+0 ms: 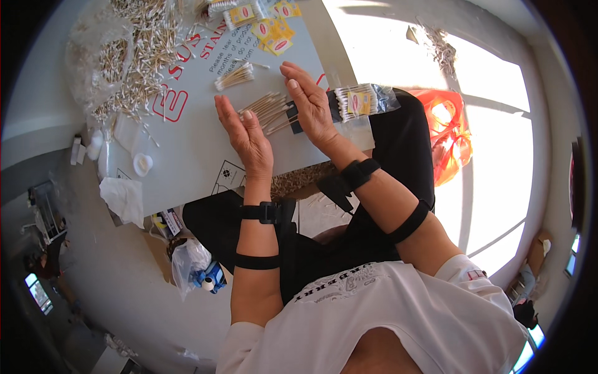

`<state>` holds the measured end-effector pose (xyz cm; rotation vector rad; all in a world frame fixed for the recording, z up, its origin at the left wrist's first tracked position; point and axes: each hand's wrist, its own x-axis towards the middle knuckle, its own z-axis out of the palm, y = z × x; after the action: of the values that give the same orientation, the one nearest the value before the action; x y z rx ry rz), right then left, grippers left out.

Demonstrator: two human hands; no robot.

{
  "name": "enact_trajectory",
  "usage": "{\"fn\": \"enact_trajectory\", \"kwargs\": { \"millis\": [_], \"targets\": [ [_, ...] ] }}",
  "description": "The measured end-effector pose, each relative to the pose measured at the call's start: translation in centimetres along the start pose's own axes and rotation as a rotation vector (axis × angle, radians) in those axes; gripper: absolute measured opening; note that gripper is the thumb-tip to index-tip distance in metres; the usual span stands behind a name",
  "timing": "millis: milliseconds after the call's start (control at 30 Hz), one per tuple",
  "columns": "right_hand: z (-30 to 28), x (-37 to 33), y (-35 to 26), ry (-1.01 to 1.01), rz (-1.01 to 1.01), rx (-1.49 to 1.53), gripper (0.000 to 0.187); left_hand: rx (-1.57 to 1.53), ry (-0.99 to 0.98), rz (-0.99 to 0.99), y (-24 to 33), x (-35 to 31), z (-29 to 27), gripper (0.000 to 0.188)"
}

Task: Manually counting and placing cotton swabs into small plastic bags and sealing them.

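Note:
A loose bundle of cotton swabs (pixel 264 108) lies on the grey printed board between my hands. My left hand (pixel 248 138) is at its left side, fingers stretched out and the thumb close to the swab ends. On the other side is my right hand (pixel 311 107), also with straight fingers; whether either palm touches the bundle I cannot tell. A dark flat piece (pixel 293 118) shows partly under the right hand. To the right of that hand, a clear bag of cotton swabs (pixel 358 103) with a yellow label lies at the table edge. A smaller bunch of swabs (pixel 235 76) rests farther off.
A large heap of loose swabs (pixel 134 59) with clear plastic covers the far left. Yellow cards (pixel 274 34) and packed swabs (pixel 242 15) lie at the back. A small white round cup (pixel 142 164) stands near the left edge. A red plastic bag (pixel 443 134) sits on the floor at right.

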<state>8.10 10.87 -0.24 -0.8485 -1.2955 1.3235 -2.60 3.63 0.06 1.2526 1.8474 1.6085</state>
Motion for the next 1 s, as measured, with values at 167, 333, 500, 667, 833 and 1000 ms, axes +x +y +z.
{"fn": "enact_trajectory", "kwargs": {
  "millis": [167, 333, 500, 667, 833, 1000],
  "targets": [
    [0.2, -0.2, 0.0, -0.048, 0.004, -0.053, 0.034, -0.172, -0.035, -0.04, 0.1, 0.5, 2.0, 0.057],
    [-0.2, -0.2, 0.1, 0.004, 0.043, 0.032, 0.03, -0.138, -0.049, 0.032, 0.2, 0.6, 1.8, 0.058],
    [-3.7, 0.4, -2.0, -0.155, -0.108, -0.445, 0.019, 0.693, -0.294, 0.244, 1.5, -0.2, 0.5, 0.075],
    [-4.4, 1.6, -2.4, -0.457, -0.229, -0.765, 0.011, 0.886, -0.396, 0.231, 1.1, -1.3, 0.5, 0.085],
    [-4.1, 2.2, -2.1, -0.462, -0.296, -0.82, 0.008, 0.907, -0.414, 0.215, 1.0, -1.4, 0.7, 0.086],
    [-2.3, 2.6, -3.2, -0.389, 0.001, -0.954, 0.014, 0.948, -0.419, 0.216, 0.8, -1.5, 0.5, 0.083]
  ]
}}
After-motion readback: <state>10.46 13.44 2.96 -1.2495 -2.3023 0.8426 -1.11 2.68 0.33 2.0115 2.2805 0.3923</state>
